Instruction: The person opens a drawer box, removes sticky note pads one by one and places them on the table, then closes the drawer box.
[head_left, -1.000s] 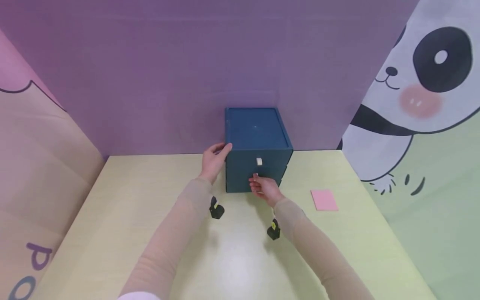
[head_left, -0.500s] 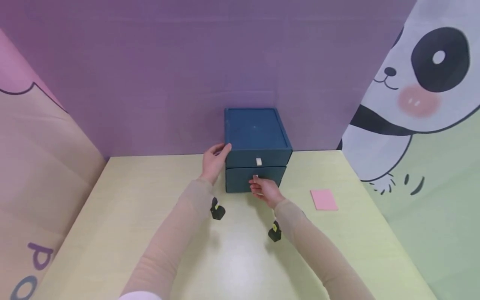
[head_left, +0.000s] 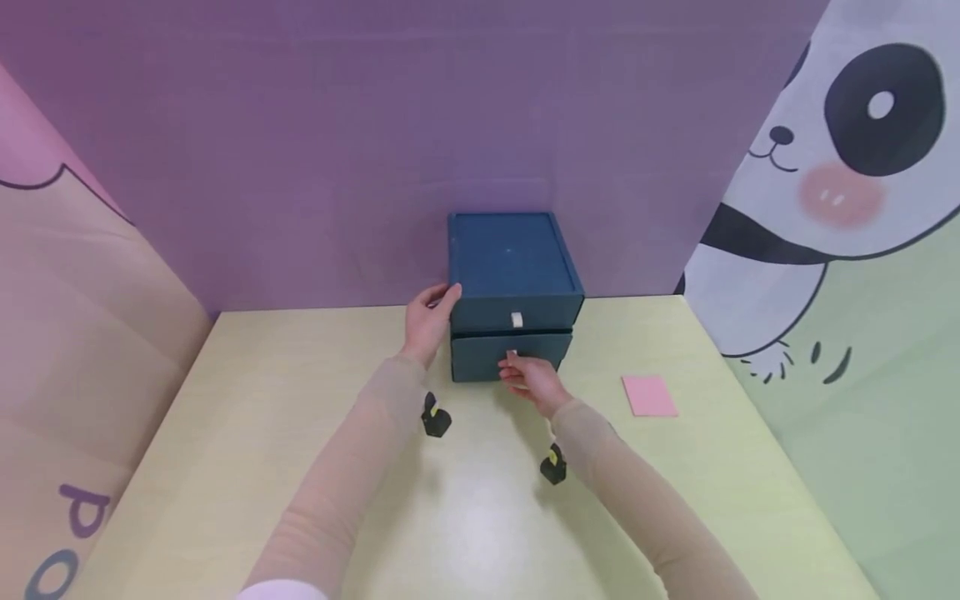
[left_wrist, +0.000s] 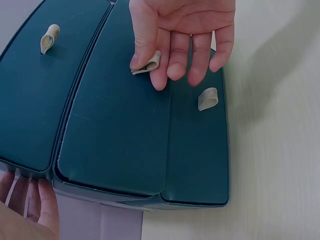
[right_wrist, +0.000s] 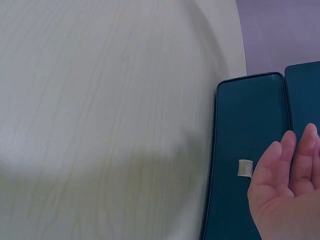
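Note:
A dark blue-green drawer cabinet (head_left: pixel 510 254) stands at the back of the table, its three drawer fronts each fitted with a pale loop pull. My right hand (head_left: pixel 534 382) pinches the middle drawer's loop pull (left_wrist: pixel 154 61) between thumb and index finger; its other fingers stay extended. That middle drawer (left_wrist: pixel 112 115) juts slightly forward, with a dark gap above it in the head view. My left hand (head_left: pixel 427 323) rests against the cabinet's left side near the upper front corner, fingers straight along the side. The bottom drawer (left_wrist: pixel 197 150) shows in the left wrist view.
A pink square of paper (head_left: pixel 649 396) lies right of the cabinet on the pale wooden table (head_left: pixel 300 375). Behind rises a purple backdrop (head_left: pixel 337 150). Small black devices (head_left: pixel 435 418) hang beneath both wrists. A panda print (head_left: pixel 832 167) covers the right wall.
The middle drawer has come forward a little under my right hand's pull, and a gap has opened along its top edge. My left hand has stayed at the cabinet's side.

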